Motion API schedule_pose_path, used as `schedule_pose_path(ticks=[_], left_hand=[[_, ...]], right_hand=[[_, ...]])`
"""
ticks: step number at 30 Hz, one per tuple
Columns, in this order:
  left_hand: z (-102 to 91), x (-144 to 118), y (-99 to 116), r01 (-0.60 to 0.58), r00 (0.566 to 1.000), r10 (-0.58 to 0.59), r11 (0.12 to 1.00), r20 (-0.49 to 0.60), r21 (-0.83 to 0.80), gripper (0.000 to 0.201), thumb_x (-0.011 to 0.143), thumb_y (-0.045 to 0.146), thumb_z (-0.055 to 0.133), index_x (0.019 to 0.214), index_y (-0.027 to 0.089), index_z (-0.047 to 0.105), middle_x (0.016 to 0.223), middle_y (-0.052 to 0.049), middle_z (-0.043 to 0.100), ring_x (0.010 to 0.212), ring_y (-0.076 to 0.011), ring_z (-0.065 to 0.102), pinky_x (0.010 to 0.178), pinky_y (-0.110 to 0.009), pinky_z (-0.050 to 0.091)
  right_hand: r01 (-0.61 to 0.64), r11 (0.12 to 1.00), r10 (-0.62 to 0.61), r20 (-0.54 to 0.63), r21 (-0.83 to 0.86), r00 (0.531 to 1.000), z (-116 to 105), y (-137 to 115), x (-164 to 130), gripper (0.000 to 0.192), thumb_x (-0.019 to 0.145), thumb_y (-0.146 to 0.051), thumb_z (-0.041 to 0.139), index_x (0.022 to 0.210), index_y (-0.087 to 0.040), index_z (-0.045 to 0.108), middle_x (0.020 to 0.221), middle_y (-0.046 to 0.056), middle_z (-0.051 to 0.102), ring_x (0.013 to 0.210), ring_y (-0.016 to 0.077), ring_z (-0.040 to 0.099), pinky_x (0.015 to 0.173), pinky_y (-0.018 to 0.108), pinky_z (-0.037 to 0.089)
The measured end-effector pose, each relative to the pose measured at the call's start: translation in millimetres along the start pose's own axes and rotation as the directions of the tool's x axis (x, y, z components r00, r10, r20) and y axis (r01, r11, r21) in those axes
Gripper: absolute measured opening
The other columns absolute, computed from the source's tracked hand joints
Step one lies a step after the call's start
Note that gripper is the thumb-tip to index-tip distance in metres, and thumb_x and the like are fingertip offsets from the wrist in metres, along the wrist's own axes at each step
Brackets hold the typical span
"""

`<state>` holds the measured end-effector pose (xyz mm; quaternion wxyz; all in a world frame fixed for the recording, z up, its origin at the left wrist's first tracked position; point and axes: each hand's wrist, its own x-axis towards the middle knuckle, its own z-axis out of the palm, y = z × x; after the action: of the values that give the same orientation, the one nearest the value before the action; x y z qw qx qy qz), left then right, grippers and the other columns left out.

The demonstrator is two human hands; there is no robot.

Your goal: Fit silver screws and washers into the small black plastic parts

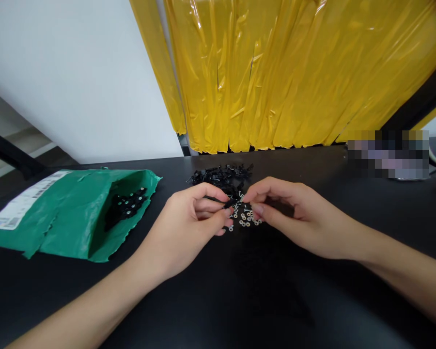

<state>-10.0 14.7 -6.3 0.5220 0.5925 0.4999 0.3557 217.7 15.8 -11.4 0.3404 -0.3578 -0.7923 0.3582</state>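
Above a scatter of small silver washers point(246, 218), the left hand point(189, 220) pinches a small black part point(228, 203); the right hand point(290, 213) pinches something tiny beside it. Black parts pile point(221, 175) just behind; green bag point(72, 213) lies left.

Evenly bright, lit from above; glare on yellow plastic sheeting point(294, 72) at twelve o'clock. Soft shadows under wrists. Wide-angle stretch at edges; pixelated patch point(388, 154) at three o'clock.

Both hands, left point(192, 218) and right point(287, 213), pinch small black parts point(223, 175) (silver washers point(246, 218) beneath).
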Motion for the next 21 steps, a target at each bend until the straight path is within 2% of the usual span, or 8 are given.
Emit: schedule_pose_path(ticks=[3,6,8,11,14,21], left_hand=[[4.7,-3.2,0.9,-0.015,1.0,0.015,0.999,-0.005,0.034,0.013,0.086,0.015,0.074,0.098,0.018,0.075,0.086,-0.004,0.082,0.077,-0.0181,0.078,0.063,-0.023,0.062],[7.8,-4.7,1.4,-0.025,0.999,0.023,0.998,0.041,0.057,0.015,0.086,0.014,0.074,0.098,0.02,0.079,0.083,-0.002,0.082,0.072,-0.0157,0.076,0.065,-0.023,0.061],[8.5,-4.8,1.5,-0.032,0.997,0.029,0.999,0.072,0.04,0.016,0.085,0.013,0.075,0.097,0.021,0.081,0.083,-0.001,0.082,0.072,-0.0148,0.075,0.066,-0.022,0.061],[8.7,-4.5,1.2,-0.008,0.998,0.008,1.0,0.059,0.004,0.017,0.083,0.013,0.077,0.097,0.022,0.081,0.088,-0.002,0.083,0.079,-0.0179,0.077,0.069,-0.025,0.063],[9.4,-4.2,0.9,0.012,0.999,-0.012,1.0,0.048,0.0,0.017,0.08,0.015,0.08,0.096,0.021,0.081,0.088,-0.004,0.083,0.081,-0.0207,0.078,0.069,-0.029,0.065],[7.4,-3.8,-1.0,0.051,0.996,-0.05,0.999,0.075,-0.016,0.018,0.082,0.014,0.078,0.098,0.02,0.082,0.087,-0.004,0.082,0.073,-0.0179,0.075,0.067,-0.028,0.063]], right_hand=[[0.019,0.999,-0.02,-0.018,-0.041,1.0,6.9,-3.5,1.1,0.015,0.101,-0.02,0.059,0.108,-0.024,0.072,0.098,-0.002,0.076,0.087,0.0118,0.068,0.079,0.023,0.053],[0.037,0.997,-0.04,-0.045,-0.068,0.998,11.1,-2.3,2.5,0.013,0.099,-0.019,0.064,0.102,-0.024,0.075,0.098,-0.003,0.079,0.087,0.0108,0.072,0.079,0.022,0.054],[0.012,0.998,-0.017,-0.072,-0.068,0.997,11.8,0.5,3.3,0.01,0.096,-0.021,0.068,0.101,-0.024,0.076,0.098,-0.003,0.08,0.088,0.0124,0.073,0.079,0.023,0.056],[-0.025,0.994,0.015,-0.094,-0.108,0.995,11.0,4.4,4.1,0.007,0.094,-0.024,0.072,0.099,-0.023,0.077,0.095,-0.001,0.081,0.085,0.0156,0.074,0.075,0.026,0.056],[-0.006,0.985,-0.009,-0.084,-0.172,0.996,9.9,5.6,4.2,0.008,0.095,-0.024,0.071,0.098,-0.023,0.077,0.093,0.0,0.08,0.082,0.0152,0.073,0.071,0.026,0.055],[0.084,0.968,-0.095,-0.033,-0.237,0.995,9.1,3.4,2.8,0.01,0.097,-0.023,0.067,0.099,-0.021,0.077,0.088,-0.001,0.079,0.075,0.0129,0.071,0.069,0.026,0.052]])
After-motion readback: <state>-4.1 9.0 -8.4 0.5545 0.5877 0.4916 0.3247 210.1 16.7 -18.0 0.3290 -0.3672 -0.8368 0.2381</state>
